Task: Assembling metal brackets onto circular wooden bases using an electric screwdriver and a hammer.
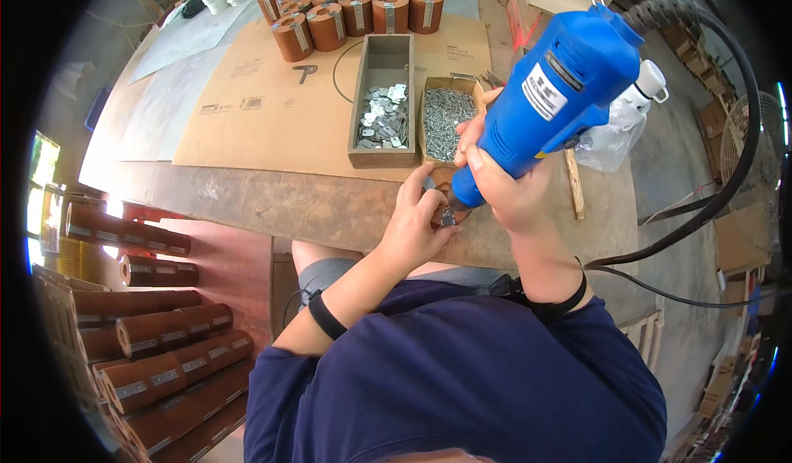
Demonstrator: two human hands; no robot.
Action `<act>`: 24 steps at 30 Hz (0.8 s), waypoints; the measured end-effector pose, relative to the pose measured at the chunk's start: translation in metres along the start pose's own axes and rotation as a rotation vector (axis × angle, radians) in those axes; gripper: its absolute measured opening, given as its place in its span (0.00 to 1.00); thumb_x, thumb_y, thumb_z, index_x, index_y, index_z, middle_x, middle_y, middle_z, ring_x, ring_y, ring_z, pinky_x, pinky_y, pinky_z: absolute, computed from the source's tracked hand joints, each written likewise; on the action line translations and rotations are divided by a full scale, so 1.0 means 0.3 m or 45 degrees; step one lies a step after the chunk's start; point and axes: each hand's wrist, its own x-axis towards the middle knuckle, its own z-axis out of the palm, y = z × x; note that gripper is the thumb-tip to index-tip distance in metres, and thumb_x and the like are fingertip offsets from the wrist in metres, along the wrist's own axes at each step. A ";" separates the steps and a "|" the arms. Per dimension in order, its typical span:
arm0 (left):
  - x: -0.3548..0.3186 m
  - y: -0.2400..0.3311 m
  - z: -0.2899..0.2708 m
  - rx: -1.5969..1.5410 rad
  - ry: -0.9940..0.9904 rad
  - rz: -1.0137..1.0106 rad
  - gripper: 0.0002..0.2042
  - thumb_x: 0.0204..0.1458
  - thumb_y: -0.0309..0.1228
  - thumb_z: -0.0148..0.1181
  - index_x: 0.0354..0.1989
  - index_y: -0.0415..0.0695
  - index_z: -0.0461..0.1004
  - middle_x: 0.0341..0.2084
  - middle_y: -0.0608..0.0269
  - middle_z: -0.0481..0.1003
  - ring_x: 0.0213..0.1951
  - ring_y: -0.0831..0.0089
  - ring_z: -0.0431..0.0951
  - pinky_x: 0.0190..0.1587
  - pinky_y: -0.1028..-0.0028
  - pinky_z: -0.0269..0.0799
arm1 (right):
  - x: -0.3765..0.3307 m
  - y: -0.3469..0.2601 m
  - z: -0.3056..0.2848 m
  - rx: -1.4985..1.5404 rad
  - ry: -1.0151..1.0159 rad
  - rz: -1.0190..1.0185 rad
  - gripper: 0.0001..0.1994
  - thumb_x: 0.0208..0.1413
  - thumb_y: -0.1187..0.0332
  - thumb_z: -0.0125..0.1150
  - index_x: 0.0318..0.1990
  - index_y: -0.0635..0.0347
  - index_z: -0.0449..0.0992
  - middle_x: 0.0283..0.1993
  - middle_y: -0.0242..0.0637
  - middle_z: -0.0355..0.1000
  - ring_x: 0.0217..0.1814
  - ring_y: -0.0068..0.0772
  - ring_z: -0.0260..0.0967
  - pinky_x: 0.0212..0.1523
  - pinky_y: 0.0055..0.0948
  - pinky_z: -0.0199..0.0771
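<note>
Blue driver (pixel 557 92) fills right hand (pixel 513 184) (left hand (pixel 414 222) beside its nose (pixel 469 188)).

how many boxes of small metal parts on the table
2: the long grey box of metal plates, and the shorter box of fasteners to its right. No others visible.

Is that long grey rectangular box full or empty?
Partly full: small flat silvery metal pieces cover the near end of the long grey rectangular box, while its far end shows bare bottom.

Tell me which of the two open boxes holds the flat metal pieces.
The longer, left-hand box holds the flat metal pieces; the shorter box to its right holds thin metal fasteners instead.
</note>
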 end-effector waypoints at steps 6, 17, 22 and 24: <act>0.006 0.005 -0.027 0.025 -0.060 -0.014 0.20 0.26 0.27 0.69 0.30 0.41 0.68 0.53 0.42 0.54 0.51 0.46 0.58 0.51 0.60 0.60 | 0.001 0.006 -0.077 0.272 0.096 -0.100 0.24 0.40 0.75 0.52 0.49 0.65 0.56 0.27 0.36 0.66 0.29 0.27 0.65 0.44 0.36 0.64; 0.031 0.057 -0.074 0.145 -0.164 0.038 0.21 0.26 0.31 0.69 0.33 0.41 0.69 0.52 0.45 0.55 0.52 0.47 0.57 0.50 0.60 0.59 | -0.093 0.163 -0.437 0.416 0.938 0.256 0.17 0.46 0.69 0.51 0.44 0.63 0.60 0.25 0.37 0.63 0.25 0.31 0.62 0.44 0.37 0.65; 0.035 0.053 -0.012 0.491 -0.085 0.158 0.22 0.23 0.33 0.70 0.29 0.40 0.69 0.52 0.46 0.56 0.54 0.47 0.56 0.52 0.58 0.57 | -0.188 0.297 -0.552 0.459 1.136 0.439 0.15 0.45 0.68 0.55 0.40 0.60 0.62 0.24 0.35 0.63 0.24 0.30 0.63 0.41 0.36 0.67; 0.037 0.051 -0.014 0.540 -0.106 0.183 0.21 0.22 0.32 0.70 0.28 0.39 0.69 0.52 0.46 0.56 0.53 0.47 0.56 0.52 0.57 0.57 | -0.211 0.340 -0.566 0.464 1.193 0.537 0.12 0.44 0.67 0.56 0.36 0.59 0.64 0.23 0.34 0.63 0.23 0.31 0.63 0.36 0.36 0.69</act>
